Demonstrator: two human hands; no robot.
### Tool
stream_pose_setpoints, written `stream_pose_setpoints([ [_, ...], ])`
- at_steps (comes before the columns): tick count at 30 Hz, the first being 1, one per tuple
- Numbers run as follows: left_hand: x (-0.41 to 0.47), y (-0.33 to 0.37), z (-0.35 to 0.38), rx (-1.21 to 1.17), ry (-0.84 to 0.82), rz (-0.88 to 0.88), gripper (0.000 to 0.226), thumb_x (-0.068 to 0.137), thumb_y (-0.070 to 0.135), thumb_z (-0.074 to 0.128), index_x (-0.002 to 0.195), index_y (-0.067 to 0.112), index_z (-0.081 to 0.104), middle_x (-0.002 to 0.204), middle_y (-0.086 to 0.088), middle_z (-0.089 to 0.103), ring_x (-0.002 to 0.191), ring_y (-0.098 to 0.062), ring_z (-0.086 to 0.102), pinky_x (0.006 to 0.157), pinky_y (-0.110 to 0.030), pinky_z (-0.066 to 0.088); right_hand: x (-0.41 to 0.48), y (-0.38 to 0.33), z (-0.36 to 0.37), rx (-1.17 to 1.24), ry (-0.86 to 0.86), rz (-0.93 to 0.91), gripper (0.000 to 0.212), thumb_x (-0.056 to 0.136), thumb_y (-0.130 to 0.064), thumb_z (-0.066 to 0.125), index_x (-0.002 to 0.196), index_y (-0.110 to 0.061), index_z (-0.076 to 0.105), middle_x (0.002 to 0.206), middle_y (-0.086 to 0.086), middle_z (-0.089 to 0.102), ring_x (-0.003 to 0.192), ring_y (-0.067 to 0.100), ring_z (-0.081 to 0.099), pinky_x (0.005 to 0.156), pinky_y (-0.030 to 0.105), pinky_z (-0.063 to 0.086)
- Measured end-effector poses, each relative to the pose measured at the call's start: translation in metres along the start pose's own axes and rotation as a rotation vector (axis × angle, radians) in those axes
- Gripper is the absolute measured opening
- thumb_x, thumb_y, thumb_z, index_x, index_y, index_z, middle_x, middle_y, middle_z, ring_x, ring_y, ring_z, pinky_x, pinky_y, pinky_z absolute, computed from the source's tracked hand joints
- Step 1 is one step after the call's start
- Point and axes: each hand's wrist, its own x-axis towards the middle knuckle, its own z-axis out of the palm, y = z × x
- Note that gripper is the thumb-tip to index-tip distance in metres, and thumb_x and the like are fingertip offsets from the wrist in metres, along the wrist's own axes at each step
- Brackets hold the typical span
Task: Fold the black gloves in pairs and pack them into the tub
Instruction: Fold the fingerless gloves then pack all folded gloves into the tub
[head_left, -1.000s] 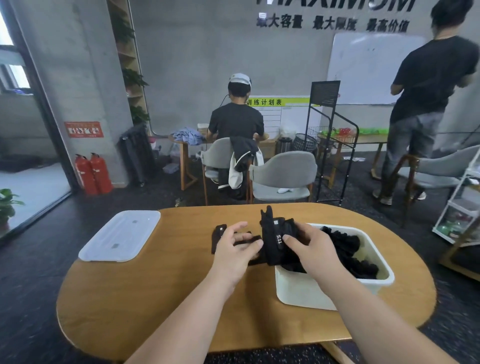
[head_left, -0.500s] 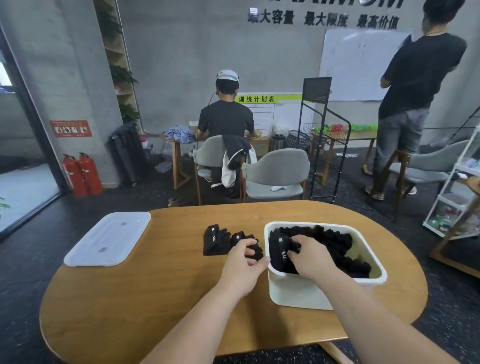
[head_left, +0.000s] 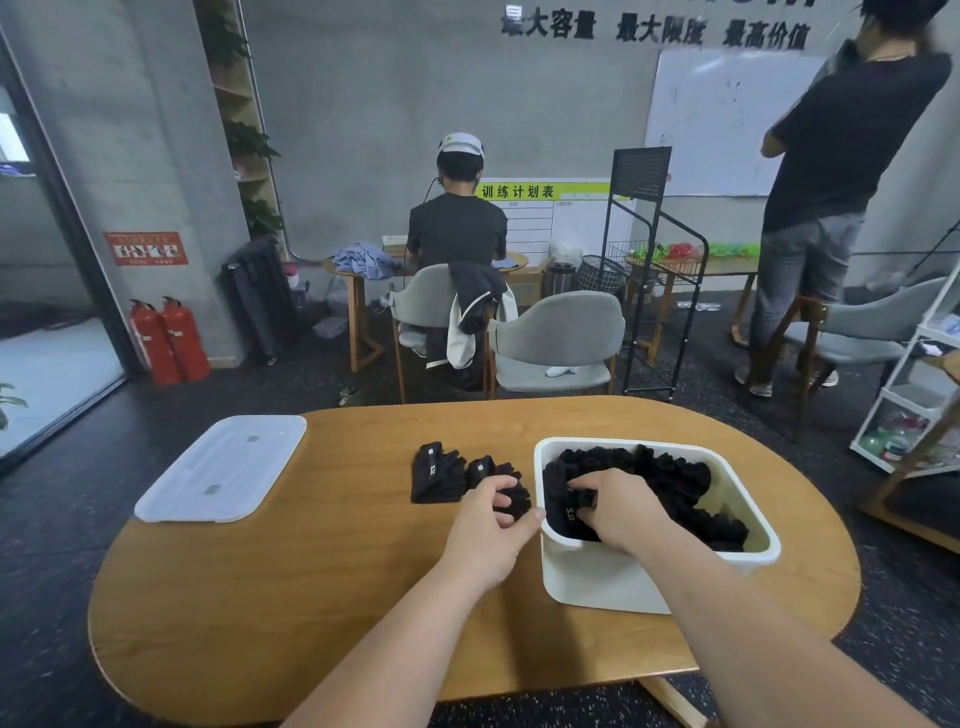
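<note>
A white tub (head_left: 623, 587) stands on the right half of the wooden table and holds several folded black gloves (head_left: 670, 478). My right hand (head_left: 615, 506) is inside the tub at its near-left corner, fingers curled on a folded pair of gloves (head_left: 566, 517) with a white label. Two loose black gloves lie on the table left of the tub. The far one (head_left: 434, 473) lies untouched. My left hand (head_left: 491, 522) grips the near one (head_left: 511, 493), its thumb beside the tub's rim.
A translucent white lid (head_left: 223, 467) lies on the table's left part. The oval wooden table (head_left: 260, 597) has bare wood in front of me. Beyond it stand grey chairs (head_left: 556, 343), a seated person (head_left: 457, 234) and a standing person (head_left: 831, 182).
My right hand has carried the folded pair from above the table down into the tub's near-left corner. My left hand stayed on the loose glove by the tub.
</note>
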Motion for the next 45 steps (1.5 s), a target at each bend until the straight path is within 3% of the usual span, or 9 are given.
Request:
stream_pose_setpoints([
  [8, -0.004, -0.021, -0.026, 0.119, 0.043, 0.032, 0.053, 0.097, 0.050, 0.071, 0.144, 0.038, 0.051, 0.128, 0.017, 0.051, 0.110, 0.000, 0.060, 0.076, -0.014, 0.047, -0.005, 0.005, -0.015, 0.054, 0.001, -0.060, 0.062, 0.098, -0.031, 0.070, 0.155, -0.040, 0.046, 0.102, -0.001, 0.066, 0.095, 0.012, 0.057, 0.084, 0.030, 0.051],
  [11, -0.004, -0.035, -0.043, 0.199, 0.072, 0.024, 0.051, 0.099, 0.048, 0.070, 0.144, 0.036, 0.051, 0.132, 0.015, 0.050, 0.113, 0.000, 0.057, 0.079, -0.012, 0.043, -0.007, 0.003, -0.018, 0.077, 0.033, -0.084, 0.063, 0.099, -0.036, 0.069, 0.155, -0.044, 0.042, 0.112, 0.000, 0.059, 0.083, 0.002, 0.051, 0.080, 0.025, 0.046],
  [14, -0.005, -0.056, -0.062, 0.303, 0.085, 0.012, 0.049, 0.099, 0.050, 0.067, 0.144, 0.037, 0.051, 0.132, 0.015, 0.049, 0.118, -0.001, 0.053, 0.081, -0.014, 0.043, -0.006, -0.006, -0.017, 0.088, 0.111, -0.083, 0.056, 0.099, -0.041, 0.066, 0.151, -0.046, 0.045, 0.118, -0.003, 0.054, 0.097, 0.013, 0.057, 0.088, 0.031, 0.053],
  [18, -0.008, -0.092, -0.087, 0.489, 0.124, -0.010, 0.052, 0.101, 0.053, 0.062, 0.149, 0.034, 0.050, 0.143, 0.013, 0.047, 0.134, -0.009, 0.046, 0.107, -0.028, 0.045, -0.007, -0.034, -0.012, 0.102, 0.222, -0.149, 0.051, 0.101, -0.042, 0.064, 0.149, -0.045, 0.049, 0.119, -0.004, 0.051, 0.115, 0.027, 0.055, 0.096, 0.040, 0.054],
  [22, -0.016, -0.120, -0.103, 0.753, 0.124, 0.001, 0.062, 0.106, 0.059, 0.048, 0.161, 0.032, 0.036, 0.168, 0.008, 0.030, 0.158, -0.015, 0.021, 0.130, -0.036, 0.020, -0.009, -0.074, 0.002, 0.078, 0.207, -0.243, 0.053, 0.102, -0.041, 0.063, 0.151, -0.047, 0.044, 0.133, -0.006, 0.047, 0.128, 0.022, 0.044, 0.099, 0.037, 0.053],
  [26, -0.024, -0.144, -0.106, 0.874, 0.041, -0.062, 0.072, 0.106, 0.068, 0.027, 0.169, 0.033, 0.018, 0.178, 0.003, 0.005, 0.164, -0.018, -0.002, 0.133, -0.039, 0.004, -0.002, -0.108, 0.026, 0.012, 0.145, -0.306, 0.052, 0.102, -0.038, 0.062, 0.152, -0.039, 0.046, 0.143, -0.003, 0.046, 0.133, 0.022, 0.039, 0.104, 0.039, 0.049],
  [31, -0.031, -0.155, -0.103, 0.940, 0.082, -0.018, 0.076, 0.104, 0.071, 0.009, 0.168, 0.033, 0.021, 0.178, 0.003, 0.003, 0.164, -0.017, -0.005, 0.133, -0.037, 0.000, 0.016, -0.138, 0.064, -0.152, 0.066, -0.331, 0.057, 0.104, -0.036, 0.057, 0.158, -0.031, 0.040, 0.153, -0.003, 0.040, 0.141, 0.022, 0.034, 0.105, 0.038, 0.047],
  [39, -0.027, -0.148, -0.105, 0.915, 0.087, -0.043, 0.069, 0.106, 0.069, 0.018, 0.167, 0.037, 0.022, 0.178, 0.008, 0.005, 0.164, -0.015, -0.005, 0.133, -0.038, 0.001, 0.054, -0.158, 0.135, -0.333, -0.123, -0.350, 0.071, 0.110, -0.046, 0.042, 0.168, -0.020, 0.011, 0.176, 0.004, -0.003, 0.162, 0.025, -0.003, 0.129, 0.046, 0.012],
  [45, -0.027, -0.148, -0.106, 0.908, 0.092, -0.038, 0.068, 0.105, 0.068, 0.017, 0.165, 0.037, 0.024, 0.177, 0.008, 0.006, 0.163, -0.014, -0.005, 0.133, -0.039, 0.001, 0.078, -0.152, 0.175, -0.404, -0.129, -0.370, 0.079, 0.107, -0.063, 0.025, 0.168, -0.018, 0.001, 0.175, 0.007, -0.010, 0.162, 0.027, -0.004, 0.130, 0.048, 0.005],
])
